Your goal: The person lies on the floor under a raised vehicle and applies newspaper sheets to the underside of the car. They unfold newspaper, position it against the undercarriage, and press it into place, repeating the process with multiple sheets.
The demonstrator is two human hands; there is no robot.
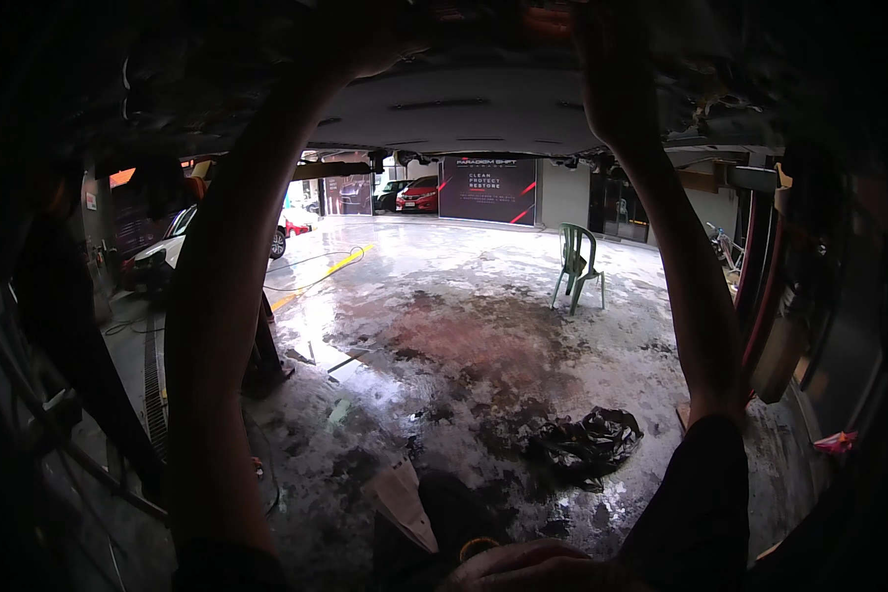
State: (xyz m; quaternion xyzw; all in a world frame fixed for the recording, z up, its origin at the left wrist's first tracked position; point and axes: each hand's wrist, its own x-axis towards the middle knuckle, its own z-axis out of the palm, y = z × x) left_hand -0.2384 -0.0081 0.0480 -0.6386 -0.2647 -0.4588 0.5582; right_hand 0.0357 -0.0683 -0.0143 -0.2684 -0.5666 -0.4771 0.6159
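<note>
A green chair (577, 264) is standing on the wet floor (444, 335); nearer than it, a black bag (587, 444) is lying crumpled; beyond it, a red car (419, 194) is sitting.

Both forearms are bare from wrist to elbow. The right arm (696, 326) wears a dark, near-black sleeve pushed up to the elbow, its cuff edge loose and thick. The left arm (217, 326) has a matching dark sleeve, visible only low near the frame edge. The hands are too shadowed to make out any rings, watch or gloves.
</note>
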